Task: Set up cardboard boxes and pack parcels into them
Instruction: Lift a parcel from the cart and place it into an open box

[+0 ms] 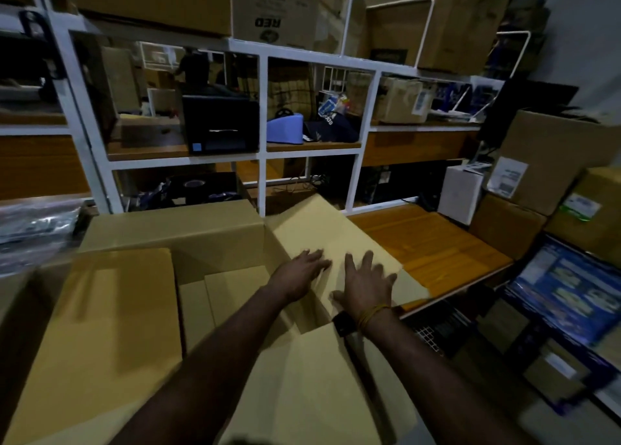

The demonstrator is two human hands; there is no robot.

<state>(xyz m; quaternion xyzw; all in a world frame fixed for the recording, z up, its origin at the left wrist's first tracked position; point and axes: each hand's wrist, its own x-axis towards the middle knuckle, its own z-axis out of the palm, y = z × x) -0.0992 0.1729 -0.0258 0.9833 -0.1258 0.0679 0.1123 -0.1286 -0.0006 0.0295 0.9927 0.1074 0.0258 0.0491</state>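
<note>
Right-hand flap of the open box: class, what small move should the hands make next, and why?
Probably press the right flap outward and down: both the left hand and right hand lie flat on it, and the box looks open with no parcel visible inside.

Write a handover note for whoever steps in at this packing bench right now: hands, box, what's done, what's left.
Left hand and right hand: both open, fingers spread, resting flat on the right flap of the open cardboard box.
The box stands on the wooden bench, all top flaps out, bottom flaps folded in.
Done: box erected.
Left: no parcels visible inside yet; pack it, then close the flaps.
Laptop sits at the right.
</note>
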